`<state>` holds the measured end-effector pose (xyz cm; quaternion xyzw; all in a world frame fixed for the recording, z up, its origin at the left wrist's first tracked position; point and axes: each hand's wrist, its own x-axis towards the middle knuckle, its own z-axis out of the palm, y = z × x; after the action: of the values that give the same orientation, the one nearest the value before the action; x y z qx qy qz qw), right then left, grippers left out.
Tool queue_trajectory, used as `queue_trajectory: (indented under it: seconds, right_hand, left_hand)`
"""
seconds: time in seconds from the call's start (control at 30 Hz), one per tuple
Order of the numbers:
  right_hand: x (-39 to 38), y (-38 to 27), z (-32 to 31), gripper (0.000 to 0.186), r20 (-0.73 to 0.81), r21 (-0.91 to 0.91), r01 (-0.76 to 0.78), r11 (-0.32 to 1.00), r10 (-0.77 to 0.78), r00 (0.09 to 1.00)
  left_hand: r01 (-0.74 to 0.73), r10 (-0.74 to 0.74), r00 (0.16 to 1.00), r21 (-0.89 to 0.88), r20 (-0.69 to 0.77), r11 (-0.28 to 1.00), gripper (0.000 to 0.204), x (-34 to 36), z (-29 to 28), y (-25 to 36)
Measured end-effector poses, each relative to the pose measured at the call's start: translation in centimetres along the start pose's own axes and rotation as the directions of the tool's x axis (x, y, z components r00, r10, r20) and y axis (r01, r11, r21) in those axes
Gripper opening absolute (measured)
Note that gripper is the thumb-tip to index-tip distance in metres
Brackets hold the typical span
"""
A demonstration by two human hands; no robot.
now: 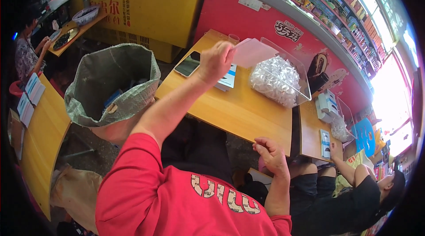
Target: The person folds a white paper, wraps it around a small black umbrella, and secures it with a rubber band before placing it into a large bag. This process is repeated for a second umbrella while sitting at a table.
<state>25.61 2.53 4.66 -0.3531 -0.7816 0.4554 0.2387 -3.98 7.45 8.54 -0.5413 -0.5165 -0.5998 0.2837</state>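
Observation:
My left hand (216, 62) is raised over the wooden table (248, 114), its fingers closed at the edge of a pale, thin sheet (254, 52). Beyond the sheet stands a clear plastic bin (305, 88) heaped with small white curled pieces (275, 80). Beneath my left hand lie flat white-and-blue packs (227, 79), partly covered by it. A smartphone (187, 64) rests just left of them. Low at the table's near right corner, my right hand (271, 154) is closed, thumb pressed to the fingers; whatever they may hold is too small to make out.
A large woven sack (113, 68) with blue items inside stands open left of the table. Another wooden table (48, 143) with white-and-blue packs is farther left. On the right, a person in black (349, 196) sits at a neighbouring table (310, 134). A red counter front (261, 19) rises behind.

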Motion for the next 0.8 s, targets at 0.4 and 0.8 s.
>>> queue_trajectory:
  seconds: [0.4, 0.8]
  right_hand:
    - [-0.1, 3.7, 1.4, 0.022, 0.224, -0.205, -0.046, 0.978, 0.093, 0.97]
    - [8.1, 1.8, 4.2, 0.019, -0.115, 0.343, 0.089, 0.935, -0.052, 0.992]
  left_hand:
    - [-0.213, 0.05, 0.796, 0.201, 0.603, 0.956, 0.008, -9.7, 2.4, -7.6]
    - [0.893, -0.685, 0.437, -0.19, 0.583, 0.408, 0.023, -13.3, 3.7, 1.1]
